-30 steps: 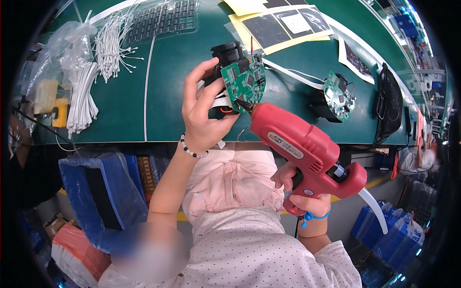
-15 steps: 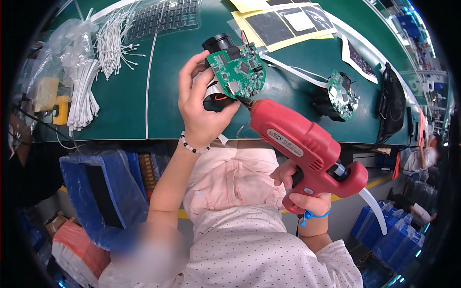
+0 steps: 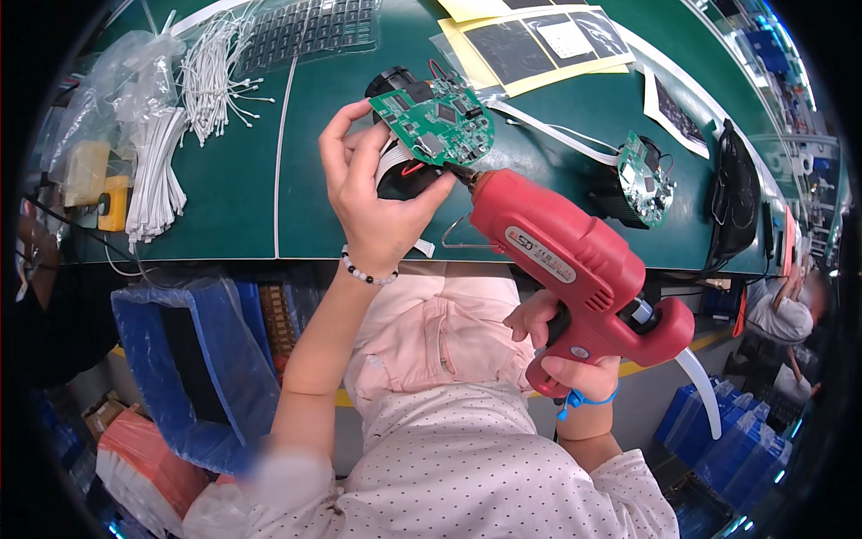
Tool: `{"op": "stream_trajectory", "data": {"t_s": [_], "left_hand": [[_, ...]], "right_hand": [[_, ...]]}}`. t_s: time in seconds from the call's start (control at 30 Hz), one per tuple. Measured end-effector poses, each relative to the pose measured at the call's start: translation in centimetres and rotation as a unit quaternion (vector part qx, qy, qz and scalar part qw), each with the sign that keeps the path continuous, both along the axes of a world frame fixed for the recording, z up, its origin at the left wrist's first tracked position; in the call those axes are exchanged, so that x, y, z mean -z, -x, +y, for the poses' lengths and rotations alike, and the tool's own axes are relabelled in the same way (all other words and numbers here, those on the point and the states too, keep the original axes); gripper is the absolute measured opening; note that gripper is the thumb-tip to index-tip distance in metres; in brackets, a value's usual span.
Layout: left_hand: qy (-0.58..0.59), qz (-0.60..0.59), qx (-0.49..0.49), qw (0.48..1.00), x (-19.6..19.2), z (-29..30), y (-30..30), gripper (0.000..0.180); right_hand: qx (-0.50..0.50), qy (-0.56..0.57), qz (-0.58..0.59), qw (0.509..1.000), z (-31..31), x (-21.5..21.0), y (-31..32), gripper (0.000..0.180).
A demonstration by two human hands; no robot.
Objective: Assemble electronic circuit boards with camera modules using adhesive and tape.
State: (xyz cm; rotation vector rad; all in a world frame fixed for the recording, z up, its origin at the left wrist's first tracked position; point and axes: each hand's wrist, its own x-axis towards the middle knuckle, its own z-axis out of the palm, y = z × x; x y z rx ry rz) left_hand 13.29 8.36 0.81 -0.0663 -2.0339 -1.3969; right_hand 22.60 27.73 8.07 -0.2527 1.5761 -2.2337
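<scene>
Head view: left hand (image 3: 370,202) half-curled, fingers along the left side of a green circuit board (image 3: 440,121) and thumb at the black housing (image 3: 409,183) beneath — the unit is held tilted above the green table (image 3: 224,207), near its front edge. Black cylinder (image 3: 386,83) juts from the board's upper left. Right hand (image 3: 584,373) closed round the handle of a red glue gun (image 3: 557,238), its dark nozzle (image 3: 462,173) at the board's lower edge, close to the left thumb; whether it touches, cannot tell. Second board unit (image 3: 642,184) lies to the right — black pouch (image 3: 732,202) beyond. Yellow-backed sheets (image 3: 512,85) at the far side; white cables (image 3: 154,184) bundled at left.
</scene>
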Motion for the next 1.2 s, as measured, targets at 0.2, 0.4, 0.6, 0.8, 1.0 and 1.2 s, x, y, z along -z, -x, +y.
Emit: {"op": "stream_trajectory", "data": {"t_s": [0.2,0.4,0.6,0.8,1.0,1.2], "left_hand": [[0.02,0.002,-0.009,1.0,-0.6,-0.4,0.1,0.058],[0.028,-0.028,-0.004,0.999,-0.7,-0.8,-0.4,0.057],[-0.174,-0.047,0.091,0.979,-5.2,-2.1,1.1,0.063],[-0.046,0.031,0.109,0.993,-12.4,-4.5,14.5,0.05],[0.052,-0.027,0.054,0.997,-6.9,-7.4,31.5,0.055],[0.059,0.043,-0.038,0.997,0.9,-5.9,38.1,0.053]], "right_hand": [[0.017,0.045,-0.02,0.999,-0.6,0.0,0.4,0.058],[0.086,0.177,-0.127,0.972,-1.0,-1.0,0.2,0.041],[0.108,0.174,-0.025,0.978,1.3,-1.0,-1.7,0.035],[0.084,0.223,0.018,0.971,3.5,-0.2,-2.6,0.033],[0.166,0.194,0.027,0.966,3.6,-0.6,-3.2,0.036],[0.231,0.171,0.065,0.956,4.8,-1.3,-4.2,0.041]]}}
